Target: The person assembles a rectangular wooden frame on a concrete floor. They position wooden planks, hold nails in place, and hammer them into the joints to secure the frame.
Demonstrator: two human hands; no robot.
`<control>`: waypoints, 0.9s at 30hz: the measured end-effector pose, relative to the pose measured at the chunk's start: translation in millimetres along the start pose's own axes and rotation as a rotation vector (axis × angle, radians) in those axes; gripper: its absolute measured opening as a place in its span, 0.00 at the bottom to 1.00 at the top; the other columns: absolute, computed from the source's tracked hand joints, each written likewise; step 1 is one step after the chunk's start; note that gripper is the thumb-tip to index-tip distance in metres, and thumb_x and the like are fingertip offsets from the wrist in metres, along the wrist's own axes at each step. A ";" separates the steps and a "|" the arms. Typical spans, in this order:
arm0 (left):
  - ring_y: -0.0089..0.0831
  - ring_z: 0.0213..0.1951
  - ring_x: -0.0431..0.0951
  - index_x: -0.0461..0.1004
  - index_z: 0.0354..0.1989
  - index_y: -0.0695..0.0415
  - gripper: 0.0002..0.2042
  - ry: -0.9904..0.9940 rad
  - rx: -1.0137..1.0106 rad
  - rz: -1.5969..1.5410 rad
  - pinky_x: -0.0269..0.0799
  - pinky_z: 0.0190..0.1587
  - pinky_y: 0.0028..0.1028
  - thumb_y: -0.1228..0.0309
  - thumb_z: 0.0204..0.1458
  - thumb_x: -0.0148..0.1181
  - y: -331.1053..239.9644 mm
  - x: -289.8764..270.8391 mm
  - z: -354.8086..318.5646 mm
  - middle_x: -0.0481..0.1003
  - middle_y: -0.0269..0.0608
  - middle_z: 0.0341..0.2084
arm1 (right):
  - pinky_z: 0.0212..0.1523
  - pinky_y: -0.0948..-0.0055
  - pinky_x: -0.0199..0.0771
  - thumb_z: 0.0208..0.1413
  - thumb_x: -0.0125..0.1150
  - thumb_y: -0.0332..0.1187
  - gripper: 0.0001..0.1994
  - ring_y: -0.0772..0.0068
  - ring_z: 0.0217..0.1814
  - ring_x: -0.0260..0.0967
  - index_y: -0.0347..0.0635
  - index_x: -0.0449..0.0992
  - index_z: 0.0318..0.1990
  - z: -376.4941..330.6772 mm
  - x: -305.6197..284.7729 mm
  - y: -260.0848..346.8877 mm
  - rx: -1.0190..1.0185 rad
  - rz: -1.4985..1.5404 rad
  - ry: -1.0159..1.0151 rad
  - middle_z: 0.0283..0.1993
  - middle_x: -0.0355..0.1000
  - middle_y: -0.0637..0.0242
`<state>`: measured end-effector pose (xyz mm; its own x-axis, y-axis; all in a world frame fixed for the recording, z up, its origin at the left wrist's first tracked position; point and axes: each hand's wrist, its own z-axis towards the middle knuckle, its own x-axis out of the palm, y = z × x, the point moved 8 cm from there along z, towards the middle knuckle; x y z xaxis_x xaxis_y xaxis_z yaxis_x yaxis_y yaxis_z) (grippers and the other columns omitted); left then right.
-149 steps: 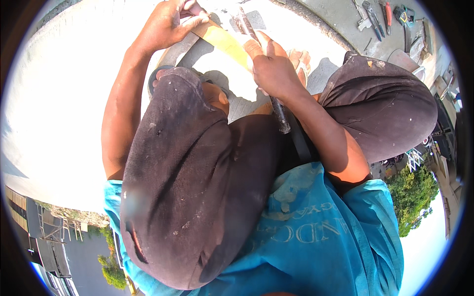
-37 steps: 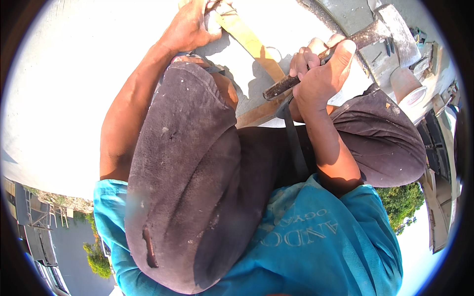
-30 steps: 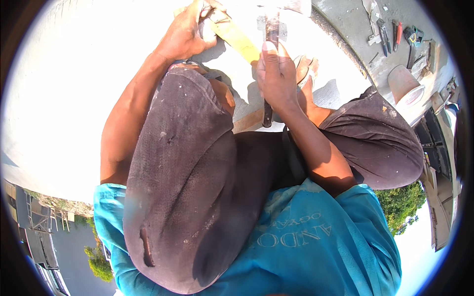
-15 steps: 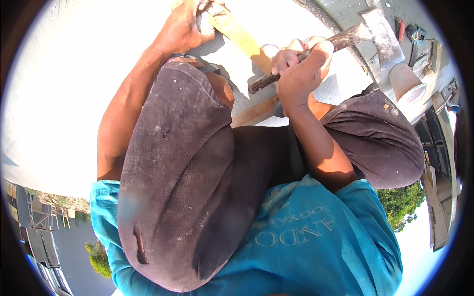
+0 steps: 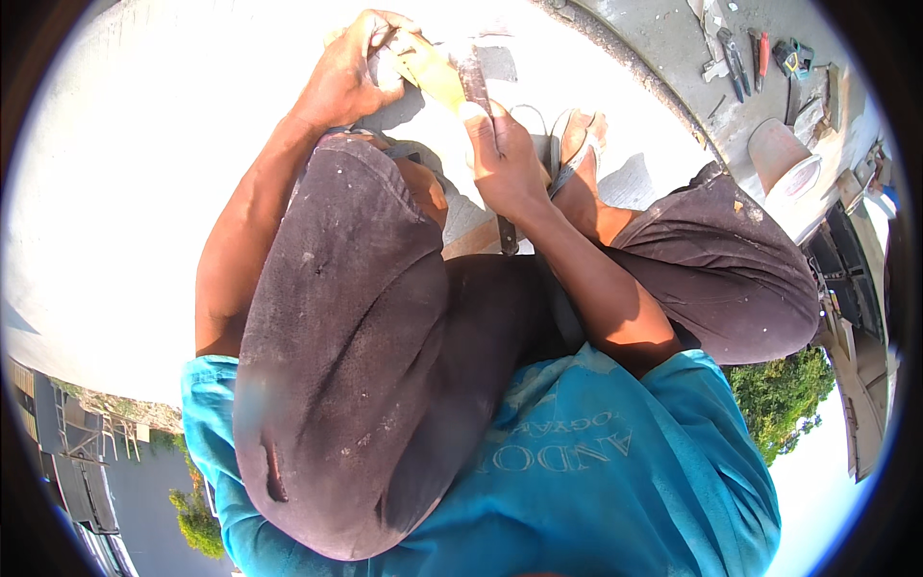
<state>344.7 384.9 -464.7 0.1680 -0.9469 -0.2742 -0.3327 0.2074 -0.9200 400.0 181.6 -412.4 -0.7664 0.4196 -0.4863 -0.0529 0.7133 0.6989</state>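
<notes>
My right hand is closed around the dark wooden handle of a hatchet, whose handle now stands almost upright in the picture. Glare washes out the hatchet's head at the top. At upper left, my left hand grips the far end of a yellowish strip of wood. That strip slants down toward my right hand, and the hatchet handle crosses in front of its lower part. Its lower end is hidden behind the hatchet and my right hand.
My sandalled right foot rests on the ground beside the work. Farther right lie pliers, a red-handled tool and a tape measure. A pale bucket lies tipped over near them. A curved edge crosses the ground.
My right hand has swung left and up with the hatchet, bringing its head from the far right to beside the wood strip. My left hand stays nearly in place, holding the wood.
</notes>
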 end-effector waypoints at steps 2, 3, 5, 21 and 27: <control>0.39 0.51 0.79 0.68 0.57 0.56 0.27 -0.003 0.009 -0.027 0.75 0.56 0.36 0.78 0.46 0.67 -0.6 1.1 -3.6 0.79 0.47 0.47 | 0.16 0.75 0.54 0.73 0.43 0.54 0.23 0.78 0.15 0.53 0.47 0.66 0.33 7.1 -28.7 7.8 0.231 0.411 -0.002 0.20 0.59 0.73; 0.39 0.51 0.79 0.68 0.57 0.56 0.27 0.008 -0.059 -0.014 0.75 0.56 0.36 0.78 0.46 0.67 4.0 5.0 -6.9 0.79 0.47 0.47 | 0.16 0.75 0.54 0.73 0.42 0.54 0.23 0.78 0.14 0.53 0.46 0.66 0.32 6.1 -35.2 -4.6 0.245 0.630 -0.091 0.18 0.58 0.73; 0.40 0.52 0.79 0.69 0.57 0.56 0.27 0.023 -0.185 0.028 0.75 0.56 0.36 0.78 0.45 0.67 13.8 5.6 -5.6 0.79 0.47 0.48 | 0.15 0.74 0.55 0.73 0.40 0.55 0.25 0.77 0.13 0.53 0.45 0.66 0.30 -1.4 -32.2 -12.6 0.221 0.695 -0.207 0.15 0.56 0.74; 0.48 0.51 0.80 0.65 0.59 0.60 0.29 -0.044 -0.015 0.156 0.77 0.54 0.41 0.74 0.47 0.69 6.1 0.4 -11.5 0.78 0.54 0.49 | 0.22 0.70 0.64 0.73 0.48 0.43 0.16 0.77 0.21 0.65 0.41 0.68 0.35 13.9 -22.5 19.1 0.136 0.282 -0.026 0.23 0.66 0.70; 0.44 0.55 0.78 0.66 0.59 0.61 0.30 0.044 -0.154 0.075 0.74 0.58 0.39 0.76 0.46 0.69 10.3 2.1 -3.5 0.77 0.52 0.50 | 0.26 0.70 0.63 0.73 0.48 0.48 0.21 0.78 0.25 0.67 0.36 0.72 0.41 2.9 6.8 11.9 -0.238 -0.159 0.006 0.23 0.67 0.68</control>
<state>338.4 384.2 -473.7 0.0977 -0.9408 -0.3244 -0.4819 0.2405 -0.8426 395.9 194.6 -408.9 -0.7401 0.3097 -0.5970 -0.3208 0.6175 0.7182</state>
